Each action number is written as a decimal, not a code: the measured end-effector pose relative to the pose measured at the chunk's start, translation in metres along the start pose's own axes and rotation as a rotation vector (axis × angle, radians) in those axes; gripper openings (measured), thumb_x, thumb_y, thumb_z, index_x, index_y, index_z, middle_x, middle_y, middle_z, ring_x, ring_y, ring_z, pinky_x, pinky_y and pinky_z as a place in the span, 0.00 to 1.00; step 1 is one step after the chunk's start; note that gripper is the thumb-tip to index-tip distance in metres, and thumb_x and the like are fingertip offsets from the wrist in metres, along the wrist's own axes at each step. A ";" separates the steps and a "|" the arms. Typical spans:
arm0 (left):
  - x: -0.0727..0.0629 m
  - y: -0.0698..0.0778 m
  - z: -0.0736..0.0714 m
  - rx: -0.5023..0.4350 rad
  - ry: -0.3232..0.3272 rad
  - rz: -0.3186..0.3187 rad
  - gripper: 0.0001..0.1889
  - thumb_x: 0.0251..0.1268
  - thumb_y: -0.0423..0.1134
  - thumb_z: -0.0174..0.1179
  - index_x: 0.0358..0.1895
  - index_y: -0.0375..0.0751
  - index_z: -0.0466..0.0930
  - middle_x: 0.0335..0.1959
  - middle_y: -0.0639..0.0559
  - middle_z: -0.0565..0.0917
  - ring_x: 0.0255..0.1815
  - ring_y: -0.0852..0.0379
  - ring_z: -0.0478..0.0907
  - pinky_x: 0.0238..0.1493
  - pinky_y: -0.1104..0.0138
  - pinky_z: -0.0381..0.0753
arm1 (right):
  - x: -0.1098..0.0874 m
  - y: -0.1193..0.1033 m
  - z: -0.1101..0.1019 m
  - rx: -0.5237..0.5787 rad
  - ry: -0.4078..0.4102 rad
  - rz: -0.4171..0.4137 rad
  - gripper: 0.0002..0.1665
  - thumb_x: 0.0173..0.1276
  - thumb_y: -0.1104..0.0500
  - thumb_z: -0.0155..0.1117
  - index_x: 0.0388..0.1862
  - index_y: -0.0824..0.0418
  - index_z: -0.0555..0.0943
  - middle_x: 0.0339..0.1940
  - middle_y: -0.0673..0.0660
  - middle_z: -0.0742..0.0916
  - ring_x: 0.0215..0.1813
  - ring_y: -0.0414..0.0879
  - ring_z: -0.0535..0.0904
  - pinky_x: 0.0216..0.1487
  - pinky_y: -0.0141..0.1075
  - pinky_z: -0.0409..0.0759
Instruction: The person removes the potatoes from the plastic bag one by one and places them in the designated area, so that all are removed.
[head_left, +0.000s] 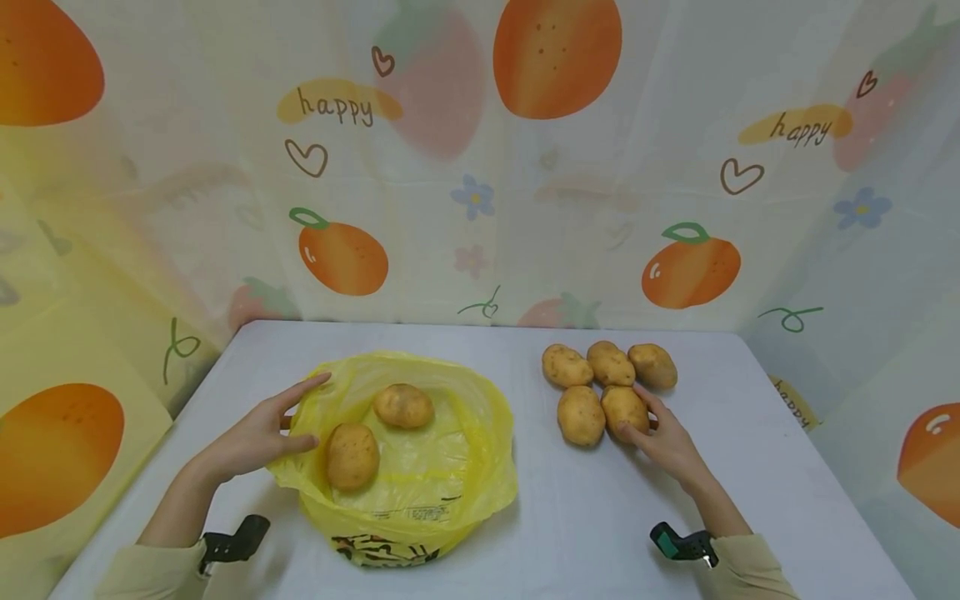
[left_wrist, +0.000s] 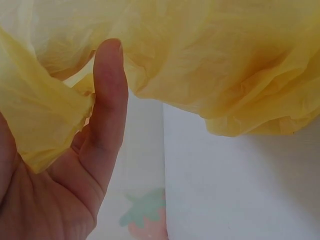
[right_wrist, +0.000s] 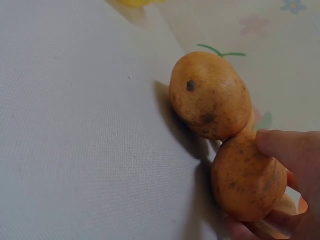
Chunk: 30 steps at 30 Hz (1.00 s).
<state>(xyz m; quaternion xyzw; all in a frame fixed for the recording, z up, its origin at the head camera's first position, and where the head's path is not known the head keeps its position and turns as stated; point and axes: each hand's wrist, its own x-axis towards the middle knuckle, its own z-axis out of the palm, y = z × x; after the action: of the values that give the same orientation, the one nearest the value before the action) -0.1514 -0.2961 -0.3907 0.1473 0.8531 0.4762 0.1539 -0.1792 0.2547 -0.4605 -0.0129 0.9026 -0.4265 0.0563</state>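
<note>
An open yellow plastic bag (head_left: pixel 491 467) stands on the left half of the table, its mouth spread wide. Inside it lie one potato (head_left: pixel 352 457) near the left wall and another potato (head_left: pixel 404 407) farther back. My left hand (head_left: pixel 262 429) holds the bag's left rim, with the film running between thumb and fingers (left_wrist: pixel 111 95). On the right, my right hand (head_left: pixel 663 442) grips a potato (right_wrist: pixel 247 180), thumb on one side and fingers on the other. That potato is the front right one of a group; a neighbouring potato (head_left: pixel 581 416) sits just left of it.
Behind the gripped potato is a row of three more: a left potato (head_left: pixel 566 367), a middle potato (head_left: pixel 611 363) and a right potato (head_left: pixel 652 367). The white table (head_left: pixel 675 542) ends at a fruit-printed curtain (head_left: pixel 525 250) at the back and sides.
</note>
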 end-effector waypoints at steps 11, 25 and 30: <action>0.001 0.001 0.001 0.012 0.005 0.000 0.42 0.57 0.34 0.62 0.73 0.52 0.48 0.74 0.41 0.42 0.57 0.27 0.67 0.34 0.63 0.81 | 0.001 -0.001 0.001 0.019 0.003 -0.028 0.46 0.65 0.50 0.60 0.73 0.63 0.49 0.70 0.72 0.57 0.67 0.67 0.56 0.62 0.57 0.62; 0.003 0.000 0.000 0.008 -0.001 0.018 0.42 0.58 0.34 0.62 0.73 0.54 0.48 0.74 0.42 0.42 0.56 0.28 0.68 0.34 0.63 0.81 | -0.002 -0.002 -0.007 -0.002 0.112 -0.086 0.39 0.67 0.52 0.57 0.71 0.65 0.55 0.66 0.72 0.64 0.62 0.70 0.65 0.56 0.56 0.70; 0.003 0.000 0.001 0.004 -0.001 0.023 0.42 0.58 0.34 0.62 0.73 0.55 0.48 0.74 0.42 0.43 0.57 0.26 0.66 0.34 0.63 0.81 | -0.002 -0.010 -0.008 -0.005 0.252 -0.139 0.29 0.66 0.59 0.56 0.64 0.67 0.65 0.62 0.69 0.71 0.61 0.65 0.68 0.56 0.54 0.70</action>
<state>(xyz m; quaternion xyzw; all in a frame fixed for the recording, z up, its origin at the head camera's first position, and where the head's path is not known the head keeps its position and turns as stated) -0.1535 -0.2946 -0.3914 0.1577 0.8522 0.4764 0.1483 -0.1786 0.2547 -0.4478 -0.0218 0.9005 -0.4255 -0.0872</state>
